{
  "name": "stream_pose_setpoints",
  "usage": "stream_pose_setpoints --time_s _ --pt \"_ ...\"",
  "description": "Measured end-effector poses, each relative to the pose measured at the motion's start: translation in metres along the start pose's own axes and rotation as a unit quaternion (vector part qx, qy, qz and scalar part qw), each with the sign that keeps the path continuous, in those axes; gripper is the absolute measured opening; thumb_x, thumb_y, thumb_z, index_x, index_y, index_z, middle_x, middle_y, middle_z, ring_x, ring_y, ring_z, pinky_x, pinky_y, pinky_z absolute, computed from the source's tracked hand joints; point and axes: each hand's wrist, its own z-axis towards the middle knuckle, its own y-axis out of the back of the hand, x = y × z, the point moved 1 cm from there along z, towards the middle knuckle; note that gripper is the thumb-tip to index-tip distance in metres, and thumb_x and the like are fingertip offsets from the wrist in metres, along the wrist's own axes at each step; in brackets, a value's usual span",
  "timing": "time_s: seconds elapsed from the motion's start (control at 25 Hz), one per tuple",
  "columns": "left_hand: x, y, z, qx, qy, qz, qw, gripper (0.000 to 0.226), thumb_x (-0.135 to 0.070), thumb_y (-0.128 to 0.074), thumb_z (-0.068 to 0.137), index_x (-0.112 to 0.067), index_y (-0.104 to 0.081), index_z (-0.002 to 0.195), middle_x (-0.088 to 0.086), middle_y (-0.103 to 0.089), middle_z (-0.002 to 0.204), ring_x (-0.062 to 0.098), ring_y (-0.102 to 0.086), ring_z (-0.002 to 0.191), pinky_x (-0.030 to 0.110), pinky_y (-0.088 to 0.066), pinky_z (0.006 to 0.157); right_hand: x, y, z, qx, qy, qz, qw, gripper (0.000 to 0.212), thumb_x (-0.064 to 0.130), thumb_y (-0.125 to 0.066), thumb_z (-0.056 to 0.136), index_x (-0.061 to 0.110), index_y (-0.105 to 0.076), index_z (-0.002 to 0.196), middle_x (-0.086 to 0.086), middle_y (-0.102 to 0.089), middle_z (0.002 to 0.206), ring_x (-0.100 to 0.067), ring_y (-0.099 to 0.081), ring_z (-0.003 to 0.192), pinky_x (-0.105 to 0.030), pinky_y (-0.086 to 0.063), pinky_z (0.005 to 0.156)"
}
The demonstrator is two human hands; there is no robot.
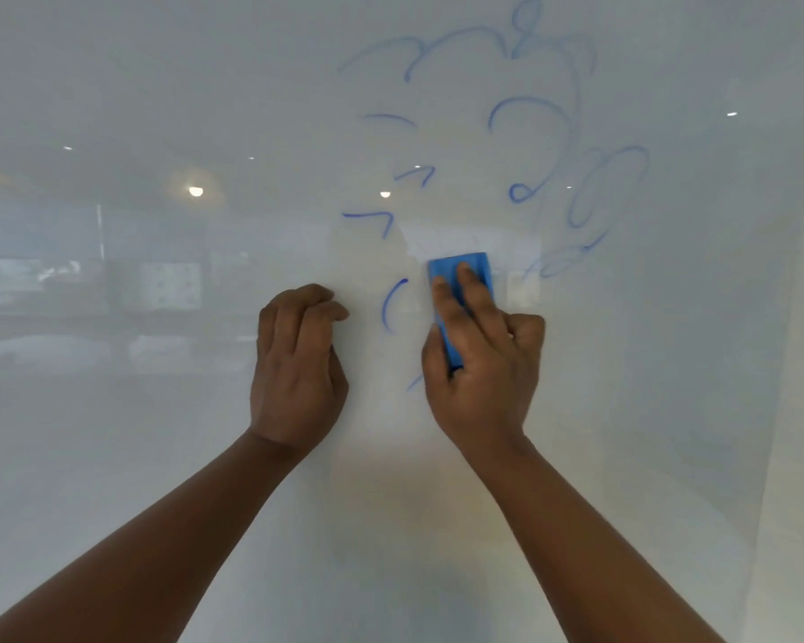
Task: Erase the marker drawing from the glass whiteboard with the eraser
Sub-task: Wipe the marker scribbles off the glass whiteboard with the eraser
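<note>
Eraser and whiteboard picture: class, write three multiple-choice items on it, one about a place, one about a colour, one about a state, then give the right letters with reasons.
1. Where do most remaining marker strokes lie relative to the eraser?
A. Above it
B. Far below it
C. Only far to its left

2. What colour is the eraser?
A. Red
B. Blue
C. Black

3. What is the left hand doing?
A. Holding a marker
B. Holding the eraser
C. Holding nothing, fingers curled, against the glass whiteboard

Answers: 1 A, the loops and curves fill the board above the eraser. 2 B, its body shows bright blue under the right hand. 3 C, nothing sits in that hand.
</note>
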Motion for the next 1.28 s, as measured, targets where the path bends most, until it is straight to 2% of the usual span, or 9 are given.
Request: stream_pose_setpoints --time_s 0.12,0.24,0.44,0.64,0.72,0.84,1.04,1.2,1.28 --pt "0.000 -0.001 -0.002 -0.011 -0.001 0.012 1.000 0.039 0.017 -0.044 0.083 0.004 -0.060 0.116 0.022 -0.056 0.124 0.039 -0.050 0.121 0.041 -0.038 0.110 0.005 0.004 -0.019 0.079 0.108 0.052 0.990 0.040 0.018 -0.064 0.093 0.026 -0.066 0.131 0.002 -0.057 0.147 -0.024 -0.061 0.085 -0.030 -0.037 0.085" --pt "-0.002 0.001 -0.003 -0.006 0.005 0.006 1.000 0.045 0.020 -0.044 0.081 0.003 -0.059 0.120 0.021 -0.056 0.128 0.036 -0.048 0.125 0.043 -0.039 0.111 -0.005 0.021 -0.024 0.126 0.180 0.046 0.975 0.038 0.013 -0.063 0.090 0.025 -0.070 0.126 0.002 -0.058 0.145 -0.033 -0.065 0.083 -0.040 -0.045 0.080" --pt "0.000 0.000 -0.006 -0.007 0.010 0.002 1.000 0.042 0.017 -0.046 0.085 0.003 -0.059 0.122 0.021 -0.057 0.126 0.034 -0.048 0.124 0.045 -0.041 0.109 0.015 -0.004 0.019 0.032 0.069 0.023 0.997 0.033 0.016 -0.066 0.092 0.022 -0.070 0.124 -0.005 -0.060 0.144 -0.026 -0.058 0.081 -0.034 -0.040 0.079" --pt "0.007 0.008 -0.003 0.006 0.019 -0.049 0.999 0.036 0.009 -0.049 0.093 0.004 -0.057 0.128 0.020 -0.057 0.129 0.032 -0.049 0.123 0.043 -0.042 0.108 0.012 0.016 -0.035 0.113 0.213 0.043 0.969 0.030 0.012 -0.069 0.089 0.019 -0.074 0.117 -0.001 -0.064 0.138 -0.026 -0.070 0.089 -0.038 -0.047 0.077" --pt "0.008 0.011 -0.004 0.013 0.019 -0.051 0.998 0.040 0.011 -0.052 0.090 0.002 -0.058 0.129 0.018 -0.058 0.132 0.032 -0.050 0.121 0.040 -0.043 0.106 -0.001 0.020 -0.021 0.066 0.168 0.013 0.984 0.029 0.013 -0.070 0.088 0.017 -0.074 0.117 -0.003 -0.065 0.137 -0.019 -0.065 0.091 -0.037 -0.046 0.077" --pt "0.008 0.010 -0.002 0.021 0.017 -0.050 0.998 0.048 0.014 -0.055 0.086 0.000 -0.058 0.131 0.015 -0.058 0.135 0.030 -0.053 0.114 0.036 -0.045 0.102 0.020 -0.004 0.006 0.000 -0.003 0.009 1.000 0.034 0.020 -0.069 0.091 0.023 -0.069 0.124 0.000 -0.062 0.141 -0.016 -0.053 0.085 -0.030 -0.039 0.080" --pt "0.028 0.017 0.010 0.051 -0.058 -0.045 0.996 0.042 0.002 -0.060 0.092 0.000 -0.056 0.133 0.016 -0.057 0.137 0.032 -0.055 0.105 0.035 -0.046 0.097 0.034 -0.001 -0.015 0.081 0.144 0.029 0.986 0.036 0.020 -0.065 0.091 0.024 -0.067 0.127 0.005 -0.059 0.143 -0.015 -0.063 0.095 -0.029 -0.040 0.082" --pt "0.031 0.019 0.012 0.060 -0.046 -0.076 0.994 0.039 -0.006 -0.061 0.095 -0.001 -0.057 0.134 0.013 -0.058 0.137 0.030 -0.056 0.107 0.035 -0.048 0.098 0.043 -0.015 0.019 0.014 -0.072 -0.025 0.997 0.040 0.029 -0.062 0.093 0.023 -0.063 0.133 0.006 -0.058 0.144 -0.020 -0.055 0.088 -0.023 -0.035 0.082" --pt "0.032 0.020 0.010 0.059 -0.036 -0.093 0.993 0.041 -0.007 -0.060 0.095 -0.001 -0.055 0.135 0.013 -0.056 0.139 0.028 -0.054 0.110 0.033 -0.046 0.100 0.066 -0.029 0.017 0.044 -0.045 -0.023 0.998 0.040 0.033 -0.058 0.098 0.028 -0.058 0.137 0.008 -0.054 0.149 -0.014 -0.053 0.092 -0.021 -0.034 0.085"
